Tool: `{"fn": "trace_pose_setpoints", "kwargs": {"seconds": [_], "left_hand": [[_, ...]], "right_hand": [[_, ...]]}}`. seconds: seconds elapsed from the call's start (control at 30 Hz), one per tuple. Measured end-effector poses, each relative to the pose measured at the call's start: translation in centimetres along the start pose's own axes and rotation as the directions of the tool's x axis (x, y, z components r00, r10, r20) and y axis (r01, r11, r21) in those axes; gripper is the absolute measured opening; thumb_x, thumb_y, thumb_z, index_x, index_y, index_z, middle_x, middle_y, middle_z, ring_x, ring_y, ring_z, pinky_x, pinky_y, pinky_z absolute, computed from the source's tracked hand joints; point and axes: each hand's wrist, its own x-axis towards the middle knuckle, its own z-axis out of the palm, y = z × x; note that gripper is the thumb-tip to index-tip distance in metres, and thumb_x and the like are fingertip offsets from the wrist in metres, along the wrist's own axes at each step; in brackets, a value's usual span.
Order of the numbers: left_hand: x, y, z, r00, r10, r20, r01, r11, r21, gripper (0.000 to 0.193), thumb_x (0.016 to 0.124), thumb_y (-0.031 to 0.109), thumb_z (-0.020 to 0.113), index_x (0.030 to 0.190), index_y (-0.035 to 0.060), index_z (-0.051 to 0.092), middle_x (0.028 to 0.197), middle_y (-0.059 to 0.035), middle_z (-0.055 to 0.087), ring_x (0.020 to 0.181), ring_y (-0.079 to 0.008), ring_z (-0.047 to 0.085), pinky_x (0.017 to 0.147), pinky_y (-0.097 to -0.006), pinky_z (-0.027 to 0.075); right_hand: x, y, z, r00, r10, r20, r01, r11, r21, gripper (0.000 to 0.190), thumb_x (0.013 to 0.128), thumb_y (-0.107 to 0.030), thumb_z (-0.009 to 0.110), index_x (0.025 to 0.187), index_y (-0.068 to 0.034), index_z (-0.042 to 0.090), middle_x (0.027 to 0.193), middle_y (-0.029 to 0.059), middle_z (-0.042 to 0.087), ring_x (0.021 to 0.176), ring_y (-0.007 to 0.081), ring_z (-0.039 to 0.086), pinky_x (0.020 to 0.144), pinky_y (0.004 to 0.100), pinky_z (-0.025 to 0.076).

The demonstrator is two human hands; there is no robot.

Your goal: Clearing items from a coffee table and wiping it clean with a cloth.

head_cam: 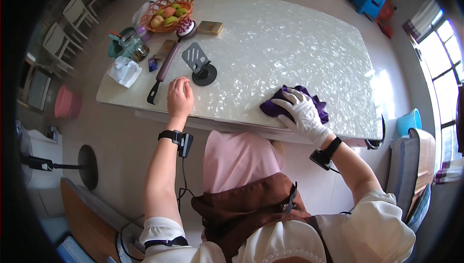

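Observation:
My right hand [299, 112], in a white disposable glove, presses down on a crumpled dark purple cloth [271, 109] near the table's front edge. The fingers are spread over the cloth, and its folds stick out on both sides. My bare left hand [180, 94] rests at the front edge of the marbled, glossy table [253, 45], its fingers loosely curled together. No object shows in it, though the palm is hidden. Just beyond it stands a dark grey folding phone stand [197, 60] on a round base. To its left lies a long-handled brush [168, 61] with a purple-grey handle.
At the back left are an orange wicker basket [145, 22] of fruit, a glass jar [139, 47], a white packet [125, 71], a small blue packet [152, 63] and a yellow-brown box [210, 28]. Chairs flank me; a black cable [185, 176] hangs from my left wrist device.

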Motion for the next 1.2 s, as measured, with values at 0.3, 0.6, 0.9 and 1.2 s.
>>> {"fn": "trace_pose_setpoints", "kwargs": {"seconds": [0.3, 0.6, 0.9, 1.2], "left_hand": [[-0.1, -0.4, 0.3, 1.000, 0.006, 0.019, -0.007, 1.000, 0.010, 0.015, 0.089, 0.010, 0.053, 0.101, 0.0036, 0.060, 0.105, -0.0129, 0.064, 0.104, -0.0326, 0.057, 0.089, -0.0418, 0.046], [-0.6, -0.3, 0.1, 1.000, -0.017, 0.016, 0.017, 0.999, 0.052, 0.016, 0.086, 0.007, 0.055, 0.100, 0.0033, 0.060, 0.104, -0.0136, 0.065, 0.102, -0.0335, 0.058, 0.088, -0.0431, 0.046], [-0.2, -0.7, 0.2, 0.999, 0.011, 0.044, -0.014, 0.997, 0.070, 0.017, 0.085, 0.005, 0.054, 0.100, 0.0036, 0.060, 0.105, -0.0128, 0.065, 0.102, -0.0333, 0.058, 0.089, -0.0426, 0.046], [-0.4, -1.6, -0.3, 0.997, -0.020, 0.078, 0.013, 0.996, 0.086, 0.017, 0.085, 0.003, 0.053, 0.101, 0.0035, 0.060, 0.108, -0.0121, 0.064, 0.105, -0.0323, 0.058, 0.091, -0.0415, 0.045]], "right_hand": [[-14.0, 8.4, -3.7, 0.821, 0.526, -0.221, -0.557, 0.823, -0.114, 0.046, 0.084, -0.030, 0.063, 0.126, -0.012, 0.056, 0.129, 0.0184, 0.053, 0.123, 0.0387, 0.046, 0.104, 0.0478, 0.035], [-12.9, 17.0, -5.1, 0.331, 0.845, -0.420, -0.943, 0.273, -0.192, 0.049, 0.088, -0.043, 0.053, 0.121, -0.008, 0.058, 0.119, 0.0174, 0.060, 0.115, 0.0341, 0.055, 0.097, 0.0463, 0.041], [-5.6, 1.7, 0.6, 0.855, 0.469, -0.221, -0.504, 0.852, -0.143, 0.051, 0.085, -0.037, 0.059, 0.128, -0.009, 0.053, 0.127, 0.0189, 0.053, 0.122, 0.0375, 0.046, 0.101, 0.0495, 0.036], [-14.3, 12.4, -5.8, 0.738, 0.640, -0.212, -0.664, 0.746, -0.059, 0.045, 0.084, -0.033, 0.062, 0.124, -0.014, 0.058, 0.125, 0.0140, 0.056, 0.118, 0.0344, 0.049, 0.101, 0.0455, 0.038]]}}
